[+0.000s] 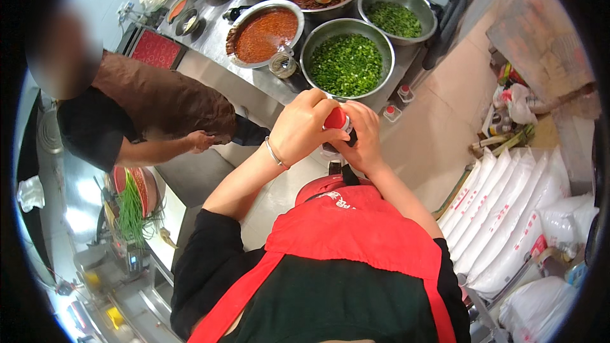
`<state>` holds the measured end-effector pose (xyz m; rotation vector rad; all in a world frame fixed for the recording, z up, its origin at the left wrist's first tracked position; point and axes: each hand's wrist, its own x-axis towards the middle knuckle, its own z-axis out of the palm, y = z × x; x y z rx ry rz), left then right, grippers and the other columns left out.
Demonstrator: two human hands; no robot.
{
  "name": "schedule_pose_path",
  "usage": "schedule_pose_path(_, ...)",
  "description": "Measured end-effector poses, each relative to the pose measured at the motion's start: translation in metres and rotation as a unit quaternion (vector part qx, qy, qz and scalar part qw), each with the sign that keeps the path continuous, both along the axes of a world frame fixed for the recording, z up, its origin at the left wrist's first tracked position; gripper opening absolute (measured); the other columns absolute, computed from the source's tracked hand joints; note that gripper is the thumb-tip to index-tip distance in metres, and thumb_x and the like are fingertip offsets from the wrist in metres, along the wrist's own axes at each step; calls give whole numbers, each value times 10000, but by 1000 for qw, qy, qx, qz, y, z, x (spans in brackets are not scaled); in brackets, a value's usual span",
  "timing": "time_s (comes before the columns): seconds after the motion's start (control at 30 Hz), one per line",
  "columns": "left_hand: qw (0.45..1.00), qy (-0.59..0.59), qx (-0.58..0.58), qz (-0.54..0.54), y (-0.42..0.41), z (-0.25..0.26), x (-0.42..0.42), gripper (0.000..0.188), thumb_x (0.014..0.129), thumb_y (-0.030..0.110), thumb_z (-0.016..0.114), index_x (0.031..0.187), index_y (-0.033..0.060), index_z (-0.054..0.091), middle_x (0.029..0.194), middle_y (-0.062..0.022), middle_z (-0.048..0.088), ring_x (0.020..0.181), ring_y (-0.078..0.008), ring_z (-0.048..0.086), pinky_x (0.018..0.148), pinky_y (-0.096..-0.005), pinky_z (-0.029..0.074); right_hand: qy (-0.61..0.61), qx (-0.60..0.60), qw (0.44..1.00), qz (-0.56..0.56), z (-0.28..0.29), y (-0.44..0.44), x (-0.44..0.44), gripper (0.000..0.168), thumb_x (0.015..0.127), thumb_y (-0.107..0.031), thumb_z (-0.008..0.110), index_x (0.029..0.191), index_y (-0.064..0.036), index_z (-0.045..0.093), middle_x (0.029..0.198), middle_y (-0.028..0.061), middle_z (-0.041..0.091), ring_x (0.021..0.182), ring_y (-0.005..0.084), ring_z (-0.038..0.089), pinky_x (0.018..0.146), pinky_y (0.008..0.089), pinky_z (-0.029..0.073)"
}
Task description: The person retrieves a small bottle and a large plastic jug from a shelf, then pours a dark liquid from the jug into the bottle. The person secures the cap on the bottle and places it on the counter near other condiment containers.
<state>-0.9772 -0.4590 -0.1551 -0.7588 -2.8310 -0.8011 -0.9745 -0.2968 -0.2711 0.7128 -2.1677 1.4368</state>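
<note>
Both hands are at a jar or bottle with dark contents, held upright in front of my apron. My left hand, with a silver bangle at the wrist, grips its red screw cap from above and the side. Wrapped about the body of the container is my right hand. The fingers hide most of the container. Just beyond them, on the steel table, stands a steel bowl of chopped green onion. A small glass jar is beside that bowl.
The steel table also carries a bowl of red-orange sauce and several other bowls. A co-worker in a brown apron stands at left. Red-capped plastic bottles stand on the floor. White plastic sacks line the right.
</note>
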Motion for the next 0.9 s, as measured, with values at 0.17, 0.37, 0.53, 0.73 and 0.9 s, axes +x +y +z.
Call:
schedule_pose_path(0.17,998,5,-51,21,13,4,2,429,659,274,801,958,7,649,907,-133,583,873,-318,569,762,-401,491,-7,7,1000,-9,3,1,2,592,715,-260,776,1236,-90,552,1201,93,585,1149,297,535,991,440,373)
schedule_pose_path(0.37,999,2,11,-45,2,1,-1,484,632,131,799,1086,36,659,1009,-122,585,926,-307,550,831,-382,480,-9,16,1000,-10,0,2,1,584,736,-325,762,1215,-58,560,1208,90,582,1162,291,529,995,436,369)
schedule_pose_path(0.53,988,-95,43,-115,-10,-1,-10,528,680,6,751,1193,75,645,1110,-116,585,1065,-289,546,911,-367,462,2,22,1000,-16,-1,3,2,583,743,-374,755,1194,-54,571,1217,92,579,1164,290,524,994,434,367)
schedule_pose_path(0.73,994,-9,14,-108,-6,17,-7,568,687,19,757,1233,51,605,1082,-119,595,1024,-288,561,888,-361,473,4,14,1000,-5,-1,3,1,610,739,-379,752,1221,-64,552,1224,103,572,1162,297,523,993,438,368)
schedule_pose_path(0.9,993,13,-62,-104,-6,12,-11,463,651,125,807,1071,34,636,933,-117,586,887,-309,561,780,-383,478,-5,14,1000,-20,5,3,3,617,705,-323,780,1223,-82,548,1211,103,577,1147,303,531,985,439,376)
